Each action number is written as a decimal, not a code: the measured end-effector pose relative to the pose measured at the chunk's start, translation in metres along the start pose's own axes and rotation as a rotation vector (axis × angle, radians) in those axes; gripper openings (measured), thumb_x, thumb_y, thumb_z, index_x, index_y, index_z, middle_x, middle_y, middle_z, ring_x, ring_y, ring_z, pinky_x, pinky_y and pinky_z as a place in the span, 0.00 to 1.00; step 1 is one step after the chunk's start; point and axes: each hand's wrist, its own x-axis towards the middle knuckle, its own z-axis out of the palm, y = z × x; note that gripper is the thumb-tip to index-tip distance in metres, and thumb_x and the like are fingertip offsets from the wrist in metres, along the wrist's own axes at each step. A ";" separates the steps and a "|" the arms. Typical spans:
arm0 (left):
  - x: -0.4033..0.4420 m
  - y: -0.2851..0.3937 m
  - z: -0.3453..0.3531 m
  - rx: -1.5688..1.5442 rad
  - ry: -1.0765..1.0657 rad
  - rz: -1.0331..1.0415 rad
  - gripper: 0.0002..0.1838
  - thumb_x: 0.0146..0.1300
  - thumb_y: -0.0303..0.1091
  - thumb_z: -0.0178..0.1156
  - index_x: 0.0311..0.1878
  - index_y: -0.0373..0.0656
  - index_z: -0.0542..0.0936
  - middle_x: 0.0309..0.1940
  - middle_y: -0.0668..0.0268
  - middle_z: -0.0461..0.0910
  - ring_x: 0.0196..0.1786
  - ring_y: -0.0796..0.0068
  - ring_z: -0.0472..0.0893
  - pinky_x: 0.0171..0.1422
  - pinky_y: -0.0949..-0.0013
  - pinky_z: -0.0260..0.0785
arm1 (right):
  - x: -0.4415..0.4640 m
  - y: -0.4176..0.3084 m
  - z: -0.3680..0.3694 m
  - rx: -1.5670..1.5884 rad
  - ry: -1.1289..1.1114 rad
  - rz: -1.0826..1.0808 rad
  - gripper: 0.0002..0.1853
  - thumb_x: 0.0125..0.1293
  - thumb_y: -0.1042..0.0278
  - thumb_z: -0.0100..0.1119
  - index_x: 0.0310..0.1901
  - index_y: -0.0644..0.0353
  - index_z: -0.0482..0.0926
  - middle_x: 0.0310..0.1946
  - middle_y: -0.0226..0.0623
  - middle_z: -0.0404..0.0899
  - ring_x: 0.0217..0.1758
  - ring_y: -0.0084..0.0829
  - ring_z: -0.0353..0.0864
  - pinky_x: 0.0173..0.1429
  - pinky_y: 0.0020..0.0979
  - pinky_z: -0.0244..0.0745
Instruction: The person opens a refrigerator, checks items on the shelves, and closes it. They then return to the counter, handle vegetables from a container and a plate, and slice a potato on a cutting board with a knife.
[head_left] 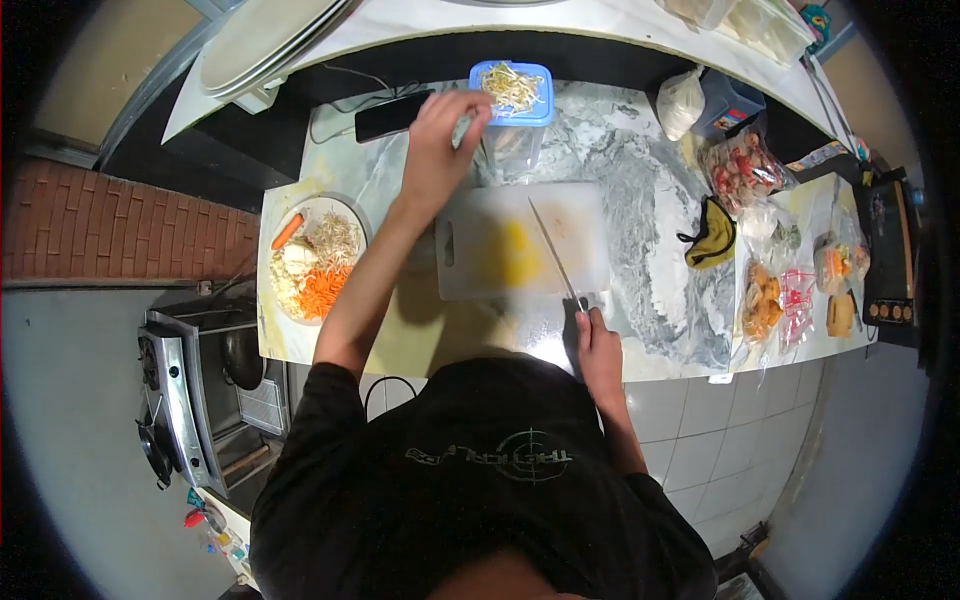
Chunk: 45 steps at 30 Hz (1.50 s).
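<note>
My left hand [452, 125] reaches to the left edge of a blue lid [545, 112] on a clear container [514, 150]. Pale sprouts [512, 88] lie in a heap on the lid; whether my fingertips hold any is too small to tell. Below it, a white cutting board [480, 270] with a yellow stain lies on the marble counter. My right hand [600, 350] is closed round the dark handle of a knife [552, 245], whose blade lies slantwise over the board's right part, tip pointing away from me.
A plate [362, 222] of shredded carrot, sprouts and other cut food stands at the left. A black phone [390, 118] lies behind it. On the right are a yellow-black pouch [712, 238] and several bagged foods [762, 300]. A shelf edge [520, 18] overhangs the back.
</note>
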 end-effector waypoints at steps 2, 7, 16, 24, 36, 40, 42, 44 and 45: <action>0.021 -0.013 0.006 -0.145 0.013 -0.140 0.07 0.63 0.23 0.65 0.44 0.38 0.83 0.38 0.61 0.85 0.41 0.67 0.83 0.49 0.66 0.74 | -0.001 0.000 0.000 0.024 -0.008 -0.037 0.19 0.79 0.51 0.46 0.49 0.61 0.75 0.28 0.62 0.81 0.35 0.65 0.81 0.37 0.59 0.75; 0.036 -0.037 0.025 -0.139 0.098 -0.344 0.09 0.62 0.22 0.64 0.46 0.39 0.83 0.33 0.66 0.88 0.38 0.72 0.84 0.49 0.70 0.74 | -0.006 -0.001 -0.003 0.066 0.001 -0.012 0.19 0.79 0.51 0.46 0.48 0.61 0.76 0.29 0.62 0.81 0.36 0.65 0.81 0.38 0.58 0.75; 0.001 -0.029 0.004 -0.105 0.188 -0.301 0.09 0.69 0.23 0.56 0.49 0.39 0.82 0.45 0.58 0.82 0.44 0.66 0.82 0.51 0.67 0.75 | -0.003 0.005 -0.004 0.106 -0.016 0.034 0.19 0.79 0.51 0.46 0.50 0.61 0.76 0.28 0.63 0.81 0.35 0.65 0.81 0.36 0.58 0.73; -0.149 0.018 -0.001 -0.045 -0.071 -0.562 0.13 0.70 0.29 0.58 0.57 0.41 0.78 0.50 0.60 0.79 0.53 0.64 0.79 0.58 0.61 0.71 | -0.008 -0.002 -0.008 -0.170 0.193 -0.110 0.16 0.76 0.54 0.53 0.49 0.60 0.75 0.33 0.50 0.83 0.32 0.55 0.84 0.33 0.51 0.78; -0.153 0.042 0.055 0.042 -0.446 -0.017 0.24 0.61 0.43 0.67 0.61 0.50 0.79 0.67 0.58 0.67 0.70 0.53 0.66 0.74 0.49 0.55 | -0.016 -0.010 -0.018 -0.260 0.265 -0.142 0.16 0.75 0.53 0.56 0.45 0.59 0.76 0.31 0.47 0.83 0.31 0.52 0.84 0.32 0.47 0.76; -0.147 0.041 0.042 0.078 -0.367 -0.147 0.22 0.58 0.41 0.70 0.56 0.50 0.81 0.65 0.57 0.69 0.69 0.52 0.67 0.72 0.49 0.57 | -0.015 0.002 -0.013 -0.211 0.293 -0.160 0.16 0.75 0.53 0.57 0.43 0.60 0.77 0.32 0.49 0.84 0.33 0.54 0.84 0.34 0.48 0.76; -0.154 0.029 0.017 0.101 -0.329 -0.218 0.21 0.57 0.40 0.70 0.54 0.48 0.81 0.63 0.57 0.71 0.68 0.51 0.68 0.72 0.49 0.58 | -0.012 0.004 -0.008 -0.205 0.299 -0.183 0.16 0.75 0.53 0.57 0.43 0.60 0.77 0.32 0.50 0.84 0.34 0.54 0.85 0.35 0.49 0.76; -0.167 0.009 -0.013 0.239 -0.223 -0.224 0.18 0.56 0.35 0.71 0.49 0.43 0.81 0.59 0.58 0.74 0.64 0.50 0.71 0.68 0.50 0.63 | -0.012 0.001 -0.008 -0.199 0.244 -0.119 0.18 0.75 0.53 0.55 0.46 0.63 0.78 0.33 0.52 0.84 0.35 0.57 0.84 0.36 0.50 0.76; -0.177 -0.003 -0.026 0.293 -0.186 -0.307 0.15 0.56 0.31 0.71 0.47 0.41 0.82 0.55 0.57 0.77 0.59 0.51 0.74 0.63 0.53 0.66 | -0.012 -0.003 -0.007 -0.153 0.227 -0.115 0.18 0.76 0.52 0.54 0.45 0.62 0.77 0.33 0.53 0.84 0.36 0.57 0.84 0.36 0.51 0.76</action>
